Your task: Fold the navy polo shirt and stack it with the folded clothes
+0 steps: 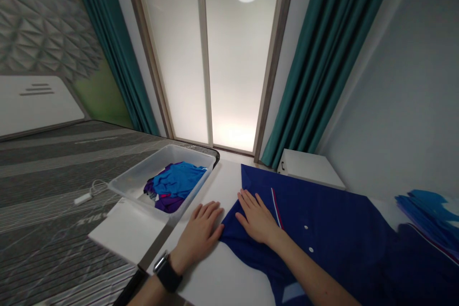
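A dark blue polo shirt (pixel 333 229) with white buttons and a red-and-white placket stripe lies spread on a white table (pixel 222 282). My right hand (pixel 256 220) rests flat on the shirt's folded left part, fingers stretched out. My left hand (pixel 201 234), with a dark watch on the wrist, lies flat on the table, and its fingertips touch the shirt's left edge. Neither hand grips anything.
A clear plastic bin (pixel 143 177) holding blue and purple clothes stands at the table's left end. Folded blue garments (pixel 430 215) lie stacked at the right. A bed with a grey striped cover (pixel 46 186) and a white cable is on the left. A white cabinet (pixel 308 167) stands behind.
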Motion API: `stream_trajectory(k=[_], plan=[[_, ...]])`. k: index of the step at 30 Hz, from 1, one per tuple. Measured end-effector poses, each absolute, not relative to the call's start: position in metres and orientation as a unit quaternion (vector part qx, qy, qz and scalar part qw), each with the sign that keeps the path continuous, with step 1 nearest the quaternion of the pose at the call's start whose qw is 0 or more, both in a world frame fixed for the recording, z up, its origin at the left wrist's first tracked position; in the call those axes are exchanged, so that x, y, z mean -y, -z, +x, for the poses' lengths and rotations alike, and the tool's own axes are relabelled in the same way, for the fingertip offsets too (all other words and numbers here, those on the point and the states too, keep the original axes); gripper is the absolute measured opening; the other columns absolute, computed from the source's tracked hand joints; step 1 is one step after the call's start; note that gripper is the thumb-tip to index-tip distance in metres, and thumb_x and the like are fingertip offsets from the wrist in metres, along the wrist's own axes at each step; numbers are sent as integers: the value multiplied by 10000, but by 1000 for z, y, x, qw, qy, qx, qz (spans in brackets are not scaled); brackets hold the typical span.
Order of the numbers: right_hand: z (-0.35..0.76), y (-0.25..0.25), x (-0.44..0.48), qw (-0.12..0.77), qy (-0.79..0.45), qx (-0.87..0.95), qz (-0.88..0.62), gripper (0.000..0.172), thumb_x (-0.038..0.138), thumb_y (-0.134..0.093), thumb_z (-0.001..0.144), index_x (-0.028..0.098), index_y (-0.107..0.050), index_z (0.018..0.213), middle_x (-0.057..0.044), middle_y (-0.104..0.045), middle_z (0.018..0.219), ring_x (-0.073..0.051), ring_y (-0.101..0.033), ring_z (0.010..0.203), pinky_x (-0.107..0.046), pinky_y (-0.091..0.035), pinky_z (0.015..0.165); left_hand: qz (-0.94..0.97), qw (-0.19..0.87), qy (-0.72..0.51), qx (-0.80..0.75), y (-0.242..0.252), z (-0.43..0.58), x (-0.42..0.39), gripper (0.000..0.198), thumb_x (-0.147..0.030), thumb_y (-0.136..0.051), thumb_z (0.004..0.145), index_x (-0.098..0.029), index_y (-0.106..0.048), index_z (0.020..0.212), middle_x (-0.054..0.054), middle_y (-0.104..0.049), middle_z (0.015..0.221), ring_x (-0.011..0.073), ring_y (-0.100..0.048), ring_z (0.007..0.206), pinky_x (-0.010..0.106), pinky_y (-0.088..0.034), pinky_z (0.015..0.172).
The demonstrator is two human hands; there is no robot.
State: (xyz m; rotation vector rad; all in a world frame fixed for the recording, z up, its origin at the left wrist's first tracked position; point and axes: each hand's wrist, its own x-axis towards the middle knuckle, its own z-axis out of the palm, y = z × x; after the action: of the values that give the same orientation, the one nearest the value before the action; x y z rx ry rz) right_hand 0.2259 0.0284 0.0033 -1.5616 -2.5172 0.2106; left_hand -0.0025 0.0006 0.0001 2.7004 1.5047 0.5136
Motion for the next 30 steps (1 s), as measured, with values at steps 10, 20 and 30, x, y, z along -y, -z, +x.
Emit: stream_trajectory(k=[10, 20, 30], plan=[[242, -7, -59, 36, -53, 796, -602, 694, 542, -225, 960, 123, -255, 1513, -104, -177, 1586, -235, -135, 1467, -467, -75, 1181, 862, 12, -180, -474, 2, -4, -1, 377, -372, -457, 961, -269, -519, 1318, 53, -519, 1403, 244, -428, 1321, 471, -272, 1138], [273, -14, -47, 41, -46, 778, -625, 714, 542, -182, 964, 91, -233, 1515, -114, -156, 1587, -240, -120, 1468, -478, -64, 1185, 839, 100, -235, -481, -13, -10, -13, 396, -392, -398, 983, -221, -532, 1315, 81, -590, 1325, 239, -530, 1231, 441, -403, 1075], [300, 1, -8, 50, -55, 794, -604, 728, 579, -275, 943, 132, -247, 1517, -96, -167, 1590, -231, -118, 1469, -471, -77, 1188, 919, 101, -187, -331, -36, 79, -27, 545, -413, -405, 981, -188, -349, 1474, 105, -385, 1516, 238, -346, 1397, 415, -315, 1155]])
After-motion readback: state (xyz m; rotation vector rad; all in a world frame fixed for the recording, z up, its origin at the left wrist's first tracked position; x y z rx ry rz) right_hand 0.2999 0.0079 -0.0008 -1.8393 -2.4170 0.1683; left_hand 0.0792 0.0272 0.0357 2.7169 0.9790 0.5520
